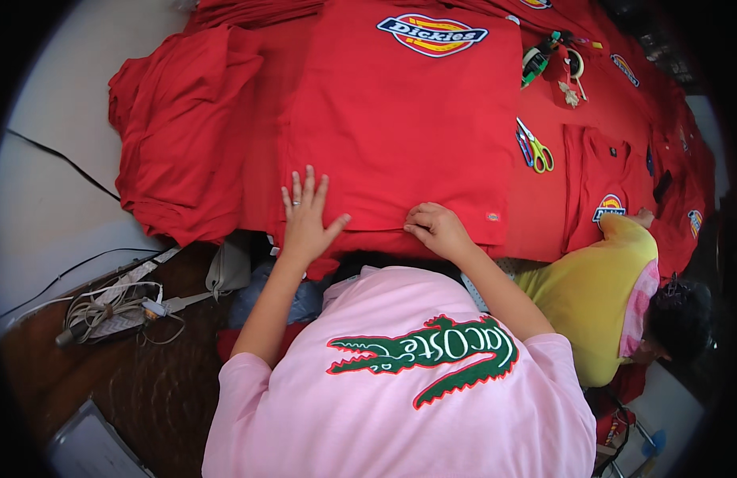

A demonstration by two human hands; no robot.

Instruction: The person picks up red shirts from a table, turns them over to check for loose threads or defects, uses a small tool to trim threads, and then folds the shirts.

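A red T-shirt [400,135] lies spread in front of me, its colourful chest emblem at the far end and a small square label near the hem's right corner. My left hand [306,229] rests flat on the cloth by the near left corner, fingers spread, a ring on one of them. Along the near hem, my right hand [437,229] has its fingers bent and pinched together on the edge of the shirt. More red cloth shows just below that hem.
A heap of red garments [177,135] lies left. To the right are yellow-handled scissors [537,150], tape rolls [574,64] and another red shirt [611,179]. A co-worker in yellow [603,291] leans in at the right. Tangled cables [121,307] lie lower left.
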